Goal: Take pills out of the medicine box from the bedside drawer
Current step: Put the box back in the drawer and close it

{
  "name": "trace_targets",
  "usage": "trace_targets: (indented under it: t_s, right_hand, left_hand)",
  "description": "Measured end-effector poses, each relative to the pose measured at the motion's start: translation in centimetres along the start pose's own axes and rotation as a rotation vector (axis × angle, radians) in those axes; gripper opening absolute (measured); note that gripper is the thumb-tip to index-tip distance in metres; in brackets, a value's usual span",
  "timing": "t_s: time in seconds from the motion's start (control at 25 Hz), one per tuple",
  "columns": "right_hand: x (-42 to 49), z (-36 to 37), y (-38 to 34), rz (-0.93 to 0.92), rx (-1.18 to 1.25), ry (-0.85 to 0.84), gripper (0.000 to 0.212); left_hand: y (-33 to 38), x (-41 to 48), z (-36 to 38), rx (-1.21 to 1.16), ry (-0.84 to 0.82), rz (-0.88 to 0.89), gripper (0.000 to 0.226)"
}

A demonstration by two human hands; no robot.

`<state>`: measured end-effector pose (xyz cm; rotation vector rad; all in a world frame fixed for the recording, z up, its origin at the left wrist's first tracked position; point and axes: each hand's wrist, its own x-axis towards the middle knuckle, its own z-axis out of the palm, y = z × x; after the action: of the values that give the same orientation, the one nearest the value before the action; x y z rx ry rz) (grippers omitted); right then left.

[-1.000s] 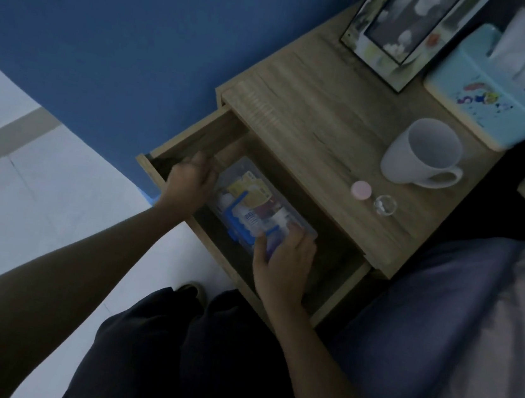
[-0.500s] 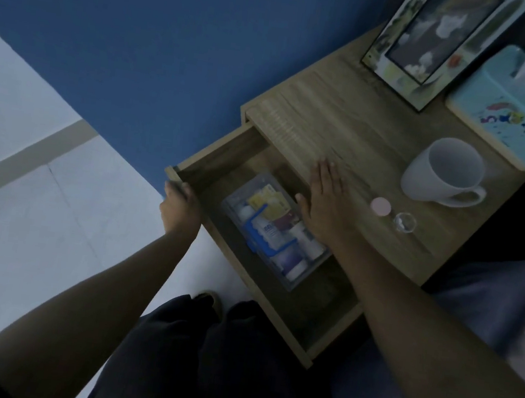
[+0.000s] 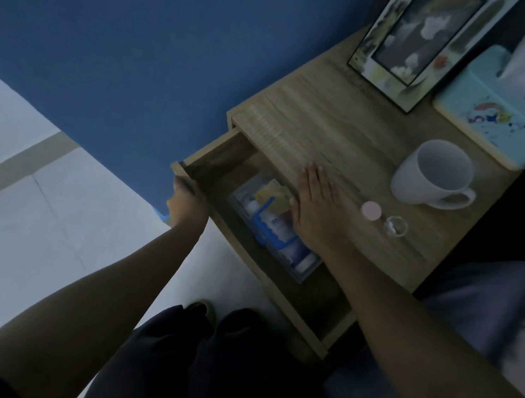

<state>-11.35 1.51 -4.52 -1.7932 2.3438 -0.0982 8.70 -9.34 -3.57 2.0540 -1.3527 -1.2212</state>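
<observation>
From the head view, the medicine box is a clear plastic case with a blue handle or clasp across its lid, packed with small packets and bottles, one yellow; labels are too dim to read. It lies flat inside the open bedside drawer, toward the end nearest the blue wall.

The left hand curls closed over the drawer's far front corner, gripping the wooden edge, arm stretched out straight. The right hand lies flat, fingers extended and together, palm down on the front edge of the counter, holding nothing; its heel overhangs the drawer and covers part of the box.

On the counter sit a white mug, a small pink cap and a tiny clear container just beside it. The room is dim, and the box's far end is hidden under the right wrist.
</observation>
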Motion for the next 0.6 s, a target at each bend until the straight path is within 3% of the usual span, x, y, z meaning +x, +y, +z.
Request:
trace_targets:
  t_s: [0.4, 0.6]
  right_hand:
    - [0.0, -0.1, 0.0, -0.003, 0.007, 0.031, 0.06]
    - [-0.1, -0.2, -0.3, 0.017, 0.04, 0.038, 0.058]
  left_hand:
    - [3.6, 1.9, 4.7, -0.024, -0.13, 0.201, 0.032]
    - [5.6, 2.8, 6.5, -0.197, -0.276, 0.147, 0.023]
